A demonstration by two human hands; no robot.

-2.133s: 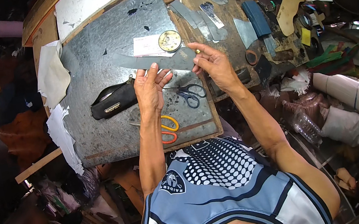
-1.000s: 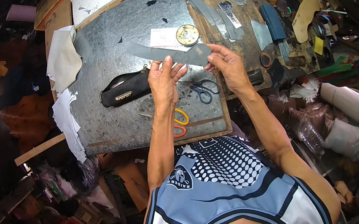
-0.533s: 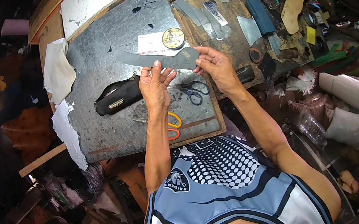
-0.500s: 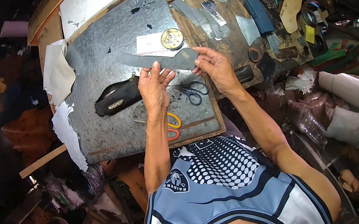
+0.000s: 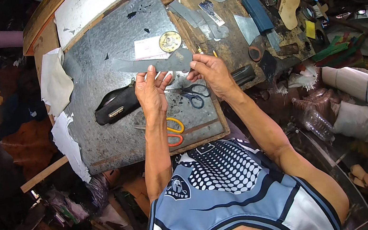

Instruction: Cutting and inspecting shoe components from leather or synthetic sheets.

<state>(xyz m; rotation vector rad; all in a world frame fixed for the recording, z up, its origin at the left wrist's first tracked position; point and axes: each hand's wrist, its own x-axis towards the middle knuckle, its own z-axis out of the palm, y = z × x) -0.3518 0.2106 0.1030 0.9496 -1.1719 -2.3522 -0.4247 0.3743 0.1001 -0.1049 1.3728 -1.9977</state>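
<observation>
A: Surroundings?
B: Dim, crowded. Rust-brown sheets [image 5: 30, 144] in a heap at far left; a white roll [image 5: 347, 82] at far right.

A: Surface?
B: Counter [image 5: 107, 144], metal-topped, scuffed and spotted. A pale sheet [image 5: 54, 82] droops over its left edge.

A: Piece in work?
B: Long grey piece [image 5: 166, 64], curved, tapering leftward, broader at right. Held up over the counter, crosswise; in view it overlaps the near edge of a white paper [image 5: 144, 47]. A black zip case [image 5: 123, 109] lies just left of the left wrist, zip gaping.

A: State of each grip?
B: Left grip [image 5: 151, 93]: palm up, thumb on the upper face near mid-length, fingers loosely curled; how many bear underneath, cannot tell. Right grip [image 5: 212, 74]: narrow pinch, thumb against forefinger, the piece's broad end between them.

A: Smaller items?
B: Dark blue scissors [image 5: 191, 96] between the wrists; yellow-and-orange-handled scissors [image 5: 181, 124] nearer the body, partly behind the left forearm. Round tin [image 5: 170, 42], resting partly on the paper.
</observation>
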